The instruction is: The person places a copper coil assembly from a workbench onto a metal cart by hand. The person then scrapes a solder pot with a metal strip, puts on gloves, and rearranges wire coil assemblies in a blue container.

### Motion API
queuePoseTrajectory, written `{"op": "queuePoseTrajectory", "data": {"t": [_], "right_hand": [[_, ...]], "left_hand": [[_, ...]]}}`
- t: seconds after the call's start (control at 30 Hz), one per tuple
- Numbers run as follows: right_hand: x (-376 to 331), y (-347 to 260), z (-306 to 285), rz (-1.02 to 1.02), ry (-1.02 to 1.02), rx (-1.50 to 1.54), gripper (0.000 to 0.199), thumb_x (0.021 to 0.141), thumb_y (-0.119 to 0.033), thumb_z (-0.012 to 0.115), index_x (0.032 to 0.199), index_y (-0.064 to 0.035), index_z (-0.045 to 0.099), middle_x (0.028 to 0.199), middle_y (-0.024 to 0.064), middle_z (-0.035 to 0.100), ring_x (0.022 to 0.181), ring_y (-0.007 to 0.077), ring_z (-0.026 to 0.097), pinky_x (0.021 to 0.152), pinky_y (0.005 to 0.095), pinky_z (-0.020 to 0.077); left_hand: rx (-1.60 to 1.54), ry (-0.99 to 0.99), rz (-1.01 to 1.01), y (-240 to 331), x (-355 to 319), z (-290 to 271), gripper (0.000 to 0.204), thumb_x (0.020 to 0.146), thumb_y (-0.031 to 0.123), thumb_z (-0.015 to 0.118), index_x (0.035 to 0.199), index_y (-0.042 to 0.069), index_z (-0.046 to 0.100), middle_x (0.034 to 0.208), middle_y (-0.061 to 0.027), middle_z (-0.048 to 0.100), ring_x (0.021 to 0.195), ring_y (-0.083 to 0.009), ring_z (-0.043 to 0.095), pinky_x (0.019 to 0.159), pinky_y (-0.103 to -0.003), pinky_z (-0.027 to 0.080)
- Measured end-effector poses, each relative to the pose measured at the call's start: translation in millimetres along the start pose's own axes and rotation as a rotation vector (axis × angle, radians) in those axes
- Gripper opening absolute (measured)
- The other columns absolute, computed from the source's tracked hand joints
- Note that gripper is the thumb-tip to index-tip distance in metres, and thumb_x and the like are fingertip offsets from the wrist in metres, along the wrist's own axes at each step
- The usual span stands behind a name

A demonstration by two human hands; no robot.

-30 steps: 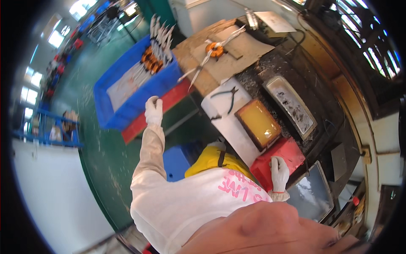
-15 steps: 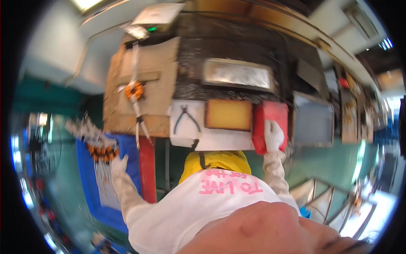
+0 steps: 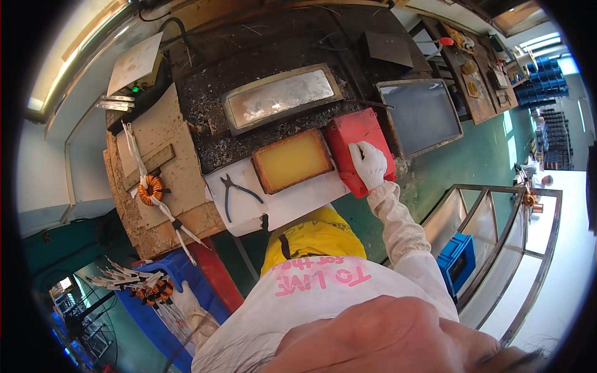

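Observation:
My right hand (image 3: 368, 164), in a white glove, rests on the red box (image 3: 367, 127) with its fingers curled in. Anything inside those fingers is hidden. Low on the left, my gloved left hand (image 3: 185, 299) is beside a bunch of copper-wound ring coils (image 3: 160, 292) with white leads, at a blue bin (image 3: 208, 283). Its fingers look apart, though partly hard to see. Another ring coil (image 3: 151, 189) with white sleeved leads lies on the brown board. Pliers (image 3: 239, 195) with dark handles lie on white paper beside a tray of yellow material (image 3: 292, 161).
A metal-framed trough with a shiny silvery surface (image 3: 280, 97) sits behind the yellow tray. Right of the red box is a grey-surfaced tray (image 3: 420, 115). A control box with a green light (image 3: 134, 71) stands far left. At right are a metal frame (image 3: 491, 193) and a blue crate (image 3: 456, 261).
The whole view has turned, so the bench now slants and more of the right side shows. My right hand stays on the red box, my left beside the coils.

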State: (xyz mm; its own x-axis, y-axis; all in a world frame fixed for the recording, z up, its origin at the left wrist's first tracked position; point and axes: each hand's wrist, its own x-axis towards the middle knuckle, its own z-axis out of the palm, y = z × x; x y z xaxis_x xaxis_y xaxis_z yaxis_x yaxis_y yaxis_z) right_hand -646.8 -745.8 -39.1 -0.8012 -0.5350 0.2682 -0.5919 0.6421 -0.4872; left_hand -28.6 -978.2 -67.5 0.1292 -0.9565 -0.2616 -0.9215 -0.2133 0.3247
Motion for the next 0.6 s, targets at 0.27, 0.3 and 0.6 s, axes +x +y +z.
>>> {"op": "queuePoseTrajectory", "data": {"t": [0.27,0.3,0.6], "right_hand": [[-8.2,4.7,2.9,0.005,-0.036,0.047,0.026,0.089,-0.028,0.063,0.075,-0.0056,0.065,0.068,0.0157,0.061,0.063,0.0345,0.062,0.055,0.0421,0.0454],[-7.3,6.3,3.3,0.014,-0.038,0.034,0.027,0.090,-0.029,0.063,0.077,-0.0050,0.066,0.066,0.0159,0.061,0.062,0.0343,0.062,0.055,0.0411,0.0447],[-12.6,15.8,4.2,-0.058,-0.016,0.106,0.031,0.089,-0.037,0.061,0.082,-0.0084,0.069,0.079,0.0175,0.066,0.075,0.0388,0.065,0.064,0.0458,0.0492]], "left_hand": [[0.025,-0.019,-0.098,2.5,-3.8,-8.5,0.052,0.085,0.033,0.061,0.122,-0.005,0.060,0.118,-0.0230,0.065,0.111,-0.0385,0.061,0.097,-0.040,0.044],[0.029,0.012,-0.059,8.0,-4.6,-8.1,0.052,0.085,0.033,0.062,0.121,-0.004,0.061,0.117,-0.0231,0.065,0.110,-0.0385,0.061,0.096,-0.040,0.045],[0.057,0.031,0.002,3.9,1.6,-5.2,0.057,0.080,0.041,0.060,0.123,0.005,0.062,0.110,-0.0228,0.067,0.107,-0.0381,0.063,0.092,-0.042,0.047]]}}
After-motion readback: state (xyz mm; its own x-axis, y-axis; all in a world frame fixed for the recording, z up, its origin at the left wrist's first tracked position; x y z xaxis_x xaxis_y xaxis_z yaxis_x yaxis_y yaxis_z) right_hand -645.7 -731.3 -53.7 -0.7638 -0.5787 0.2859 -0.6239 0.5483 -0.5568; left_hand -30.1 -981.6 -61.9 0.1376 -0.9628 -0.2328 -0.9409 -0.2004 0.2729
